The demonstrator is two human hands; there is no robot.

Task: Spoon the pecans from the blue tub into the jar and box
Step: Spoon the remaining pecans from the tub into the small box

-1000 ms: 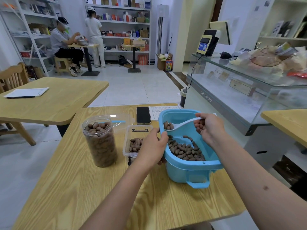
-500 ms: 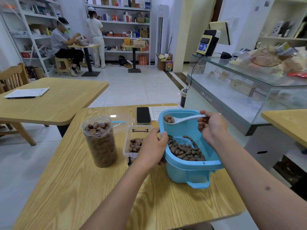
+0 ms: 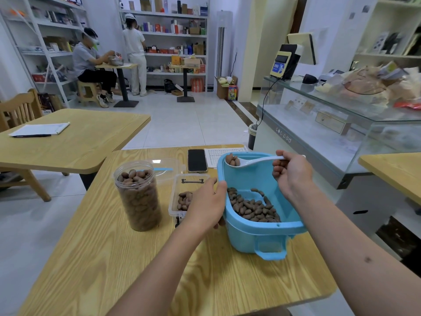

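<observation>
Right hand [image 3: 293, 172] grips spoon [image 3: 257, 161], now lifted clear with pecans [image 3: 232, 159] (box [image 3: 182, 197] likely next); left hand [image 3: 208, 205] grips blue tub [image 3: 262, 233] rim.

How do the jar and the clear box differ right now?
The jar is tall and round; the clear box is low and rectangular. The jar is filled with pecans nearly to its rim, while the clear box holds only a shallow layer. The jar stands in full view; the left hand partly hides the clear box. Both are transparent, lidless and stand on the table.
</observation>
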